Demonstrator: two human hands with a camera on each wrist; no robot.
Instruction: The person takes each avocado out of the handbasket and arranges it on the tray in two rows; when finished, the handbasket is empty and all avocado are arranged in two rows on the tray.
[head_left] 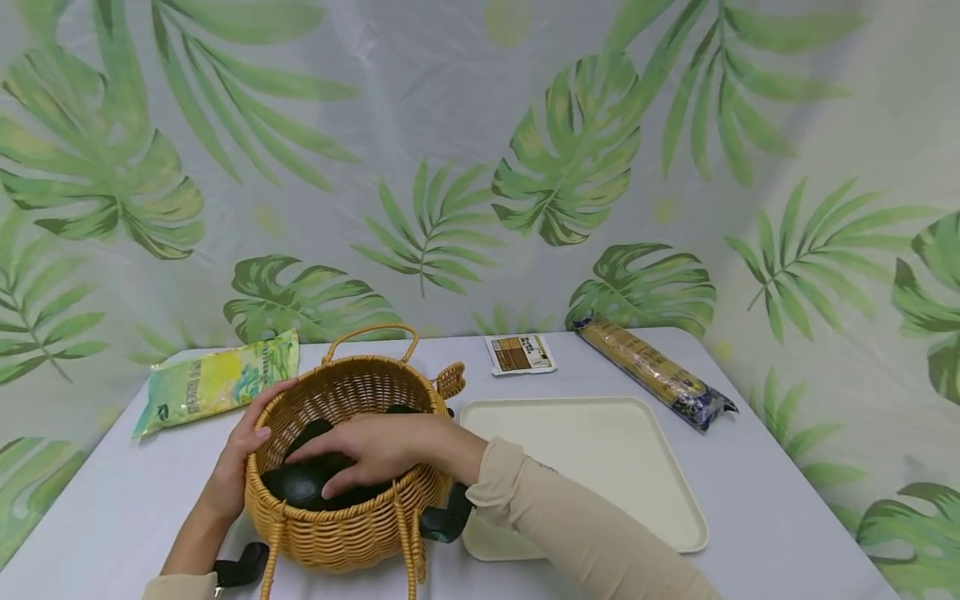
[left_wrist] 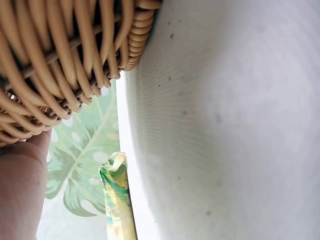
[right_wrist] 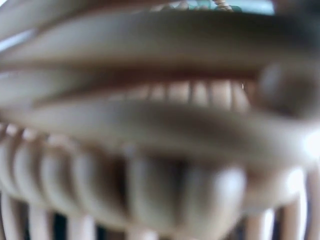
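Note:
A round wicker basket (head_left: 337, 533) stands at the front left of the table, its mouth tilted toward me. My left hand (head_left: 243, 446) holds its left rim, fingers along the outside and thumb at the edge. The left wrist view shows the basket's woven side (left_wrist: 55, 55) close up. Inside lie dark green, glossy rounded fruits (head_left: 296, 486). My right hand (head_left: 375, 450) reaches over the rim into the basket, fingers extended across the fruits and thumb spread apart. In the right wrist view, blurred wicker strands (right_wrist: 150, 125) fill the picture.
A cream tray (head_left: 577, 467) lies right of the basket under my right forearm. Behind are a green-yellow bag (head_left: 221, 383), a small white-brown packet (head_left: 521, 354) and a long noodle-like golden package (head_left: 652, 367). The basket's handles (head_left: 371, 327) stick out front and back.

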